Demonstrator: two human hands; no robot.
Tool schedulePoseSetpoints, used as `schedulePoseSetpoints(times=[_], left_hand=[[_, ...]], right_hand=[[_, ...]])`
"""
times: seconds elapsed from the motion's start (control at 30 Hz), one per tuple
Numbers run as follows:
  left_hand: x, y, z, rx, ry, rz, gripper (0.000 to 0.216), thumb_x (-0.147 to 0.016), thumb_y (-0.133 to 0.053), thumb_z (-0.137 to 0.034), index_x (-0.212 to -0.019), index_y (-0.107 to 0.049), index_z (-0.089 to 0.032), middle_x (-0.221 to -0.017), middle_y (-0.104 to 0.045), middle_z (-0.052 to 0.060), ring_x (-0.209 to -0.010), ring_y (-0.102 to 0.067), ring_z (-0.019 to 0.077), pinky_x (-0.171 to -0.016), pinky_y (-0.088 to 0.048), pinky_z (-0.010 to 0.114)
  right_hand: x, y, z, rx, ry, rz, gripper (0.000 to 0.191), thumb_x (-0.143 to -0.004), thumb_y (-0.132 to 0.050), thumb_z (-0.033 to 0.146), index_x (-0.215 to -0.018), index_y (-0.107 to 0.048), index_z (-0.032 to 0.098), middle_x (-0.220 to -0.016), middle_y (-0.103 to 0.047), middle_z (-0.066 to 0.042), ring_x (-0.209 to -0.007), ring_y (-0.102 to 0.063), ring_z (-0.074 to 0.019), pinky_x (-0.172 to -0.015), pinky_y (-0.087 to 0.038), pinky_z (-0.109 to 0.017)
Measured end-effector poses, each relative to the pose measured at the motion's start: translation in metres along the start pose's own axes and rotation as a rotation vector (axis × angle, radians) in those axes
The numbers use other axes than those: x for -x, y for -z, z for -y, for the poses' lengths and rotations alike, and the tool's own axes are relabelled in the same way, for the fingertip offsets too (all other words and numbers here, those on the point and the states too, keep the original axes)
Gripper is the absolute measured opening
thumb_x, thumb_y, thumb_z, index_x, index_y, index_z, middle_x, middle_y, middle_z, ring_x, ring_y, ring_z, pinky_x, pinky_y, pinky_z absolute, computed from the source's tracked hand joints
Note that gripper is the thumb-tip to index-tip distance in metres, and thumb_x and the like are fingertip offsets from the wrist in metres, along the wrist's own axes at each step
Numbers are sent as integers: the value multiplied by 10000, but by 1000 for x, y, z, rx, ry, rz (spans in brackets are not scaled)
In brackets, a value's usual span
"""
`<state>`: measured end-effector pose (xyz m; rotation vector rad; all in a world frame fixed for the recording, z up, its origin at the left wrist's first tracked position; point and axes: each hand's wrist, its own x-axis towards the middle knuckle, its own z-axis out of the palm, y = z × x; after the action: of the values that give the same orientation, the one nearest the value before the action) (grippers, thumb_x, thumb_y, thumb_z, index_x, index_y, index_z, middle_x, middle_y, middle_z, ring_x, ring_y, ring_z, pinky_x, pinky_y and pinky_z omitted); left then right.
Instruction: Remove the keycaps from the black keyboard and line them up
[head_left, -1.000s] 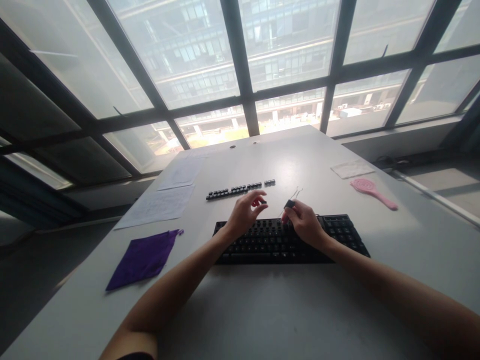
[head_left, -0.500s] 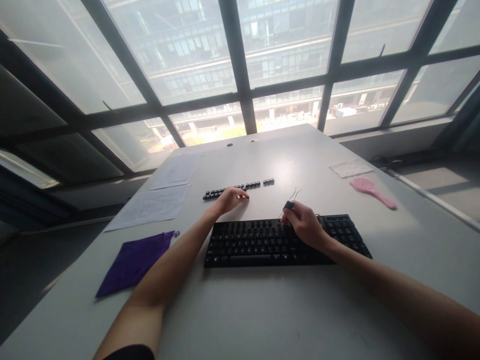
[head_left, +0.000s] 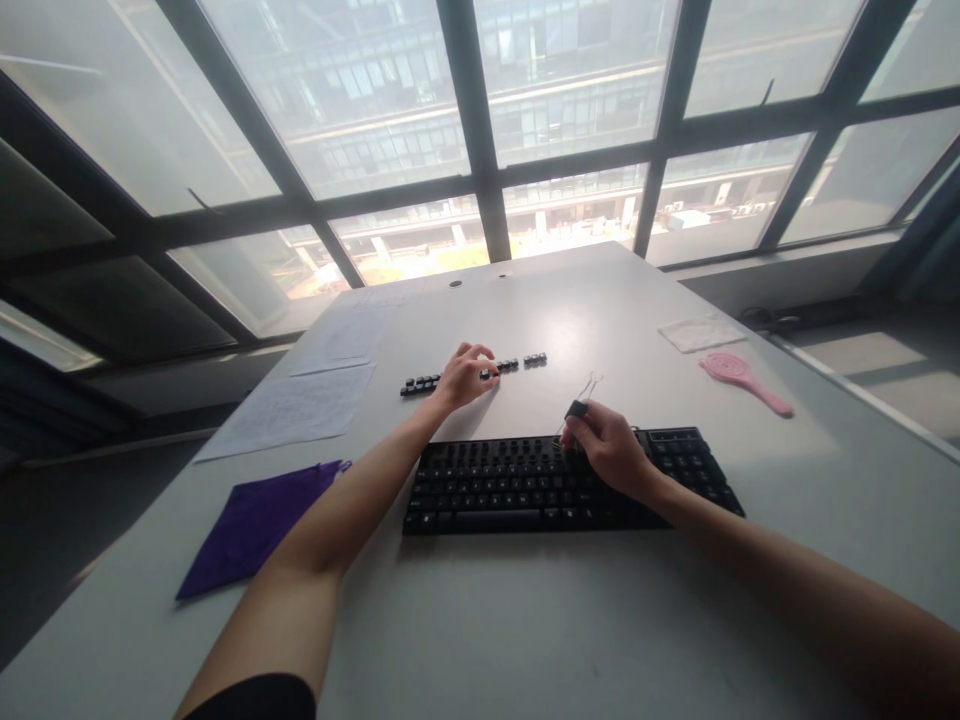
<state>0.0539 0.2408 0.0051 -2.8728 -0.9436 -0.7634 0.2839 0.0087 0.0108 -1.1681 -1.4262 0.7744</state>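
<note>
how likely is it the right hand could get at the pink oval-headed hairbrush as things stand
Probably yes: nothing tall stands between the right hand and the pink oval-headed hairbrush, mostly just white tabletop. That hand holds a thin wire tool with a black piece, though, which may need putting down first.

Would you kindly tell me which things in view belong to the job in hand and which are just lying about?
In the job:
keyboard
loose black keys, lined up beyond it, by the left hand
wire tool with a dark handle, held in the right hand

Apparently just lying about:
purple pouch
paper sheets
pink hairbrush
pale flat piece beside the hairbrush
</note>
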Motion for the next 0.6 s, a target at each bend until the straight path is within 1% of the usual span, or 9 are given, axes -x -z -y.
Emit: schedulePoseSetpoints(times=[0.3,0.4,0.5,0.6], left_hand=[[0,-4,3,-39,41,-55,76,-805,-704,-273,-785,-764,-231,-1122,-652,51,-1058,-488,264,-970,-478,410],[0,-4,2,-39,53,-54,69,-800,-711,-272,-803,-766,-230,-1124,-652,53,-1063,-491,264,-974,-477,410],[1,2,1,-29,70,-58,95,-791,-726,-276,-862,-767,-227,-1118,-655,55,-1065,-501,263,-969,-474,410],[-1,16,-7,-10,90,-109,124,-813,-714,-291,-897,-756,-210,-1094,-663,64,-1037,-525,248,-967,-464,410]], right_hand=[[-1,0,1,5,5,10,216,-964,-534,300,-779,-582,200,-716,-670,-25,-689,-635,-185,-697,-483,-337],[-1,0,0,6,7,13,218,-965,-526,294,-779,-585,198,-719,-665,-23,-691,-627,-180,-693,-476,-331],[0,1,0,7,15,-12,214,-956,-533,293,-774,-589,194,-720,-644,-19,-679,-598,-170,-664,-460,-315],[-1,2,-2,-18,19,-71,190,-930,-564,297,-770,-577,195,-701,-596,-5,-646,-551,-156,-612,-433,-295]])
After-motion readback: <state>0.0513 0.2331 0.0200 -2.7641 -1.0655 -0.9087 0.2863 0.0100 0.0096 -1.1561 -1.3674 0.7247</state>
